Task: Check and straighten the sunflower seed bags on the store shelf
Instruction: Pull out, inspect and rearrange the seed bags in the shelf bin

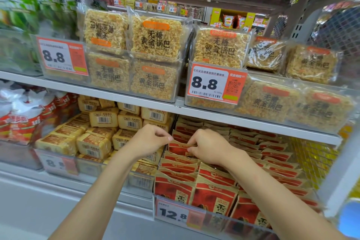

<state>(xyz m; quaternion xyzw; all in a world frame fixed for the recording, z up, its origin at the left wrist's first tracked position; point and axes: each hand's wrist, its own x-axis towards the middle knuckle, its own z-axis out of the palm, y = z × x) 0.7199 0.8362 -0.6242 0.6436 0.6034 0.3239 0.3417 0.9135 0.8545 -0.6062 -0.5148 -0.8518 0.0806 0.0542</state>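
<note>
Red and tan sunflower seed bags [214, 191] stand in several rows in a clear bin on the lower shelf, right of centre. Both of my hands reach into the back of the left row. My left hand [150, 138] pinches the top left corner of one raised seed bag [178, 149]. My right hand [206, 147] pinches the top edge of the same bag at its right side. The bag stands a little higher than the bags in front of it.
A 12.8 price tag [173, 214] fronts the seed bin. Yellow snack packs [93, 142] fill the bin to the left. The shelf above holds clear packs of rice crust [155, 39] with 8.8 tags [212, 84]. A white upright post [339, 171] bounds the right side.
</note>
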